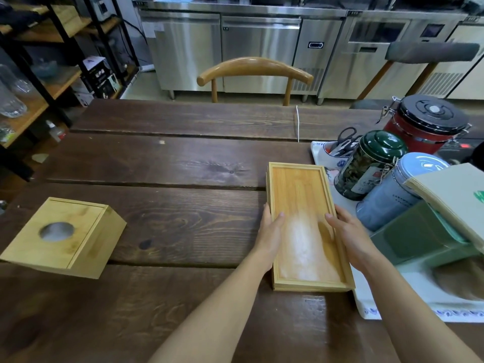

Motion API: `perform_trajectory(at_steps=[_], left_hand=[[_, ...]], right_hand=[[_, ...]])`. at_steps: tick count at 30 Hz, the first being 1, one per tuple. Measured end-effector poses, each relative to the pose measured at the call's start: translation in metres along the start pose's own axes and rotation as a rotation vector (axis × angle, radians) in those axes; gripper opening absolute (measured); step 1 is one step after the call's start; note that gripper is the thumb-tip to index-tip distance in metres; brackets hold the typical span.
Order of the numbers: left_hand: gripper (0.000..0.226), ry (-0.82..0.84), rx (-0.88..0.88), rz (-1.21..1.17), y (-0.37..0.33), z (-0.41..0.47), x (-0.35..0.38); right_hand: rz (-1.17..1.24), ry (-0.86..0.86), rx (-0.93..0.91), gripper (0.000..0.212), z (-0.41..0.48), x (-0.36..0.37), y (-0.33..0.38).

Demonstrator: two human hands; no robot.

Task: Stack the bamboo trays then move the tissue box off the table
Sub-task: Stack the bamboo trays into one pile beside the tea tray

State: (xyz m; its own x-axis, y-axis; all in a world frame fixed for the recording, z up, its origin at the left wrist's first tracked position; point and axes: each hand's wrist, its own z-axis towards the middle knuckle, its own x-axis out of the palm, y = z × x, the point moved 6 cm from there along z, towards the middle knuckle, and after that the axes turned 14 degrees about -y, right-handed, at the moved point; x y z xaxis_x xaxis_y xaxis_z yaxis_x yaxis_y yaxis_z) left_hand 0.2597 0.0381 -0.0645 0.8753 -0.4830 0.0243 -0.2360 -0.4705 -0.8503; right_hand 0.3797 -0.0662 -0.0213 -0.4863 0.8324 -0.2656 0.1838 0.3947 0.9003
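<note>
On the dark plank table [183, 158], the tissue box [78, 239] sits well apart to the left of both hands, askew to the planks, its round opening facing up. Right of centre, the bamboo trays [301, 200] lie stacked, long axis running away from the person. Left hand [269, 231] and right hand [348, 234] press straight-fingered against the stack's long sides, thumbs over the rims, clasping nothing. The left hand is nearer the box.

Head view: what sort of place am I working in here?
Probably a café or tea shop's work area: stainless steel fridges line the back wall, lidded canisters stand at the right of the wooden table, and glassware sits on the left shelving.
</note>
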Motion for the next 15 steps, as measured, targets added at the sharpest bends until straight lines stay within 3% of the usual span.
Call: perform_trajectory(at_steps=[15], left_hand=[[0.059, -0.018, 0.006, -0.038, 0.0076, -0.0029, 0.0015]], right_hand=[[-0.037, 0.015, -0.013, 0.035, -0.0009, -0.0007, -0.0038]])
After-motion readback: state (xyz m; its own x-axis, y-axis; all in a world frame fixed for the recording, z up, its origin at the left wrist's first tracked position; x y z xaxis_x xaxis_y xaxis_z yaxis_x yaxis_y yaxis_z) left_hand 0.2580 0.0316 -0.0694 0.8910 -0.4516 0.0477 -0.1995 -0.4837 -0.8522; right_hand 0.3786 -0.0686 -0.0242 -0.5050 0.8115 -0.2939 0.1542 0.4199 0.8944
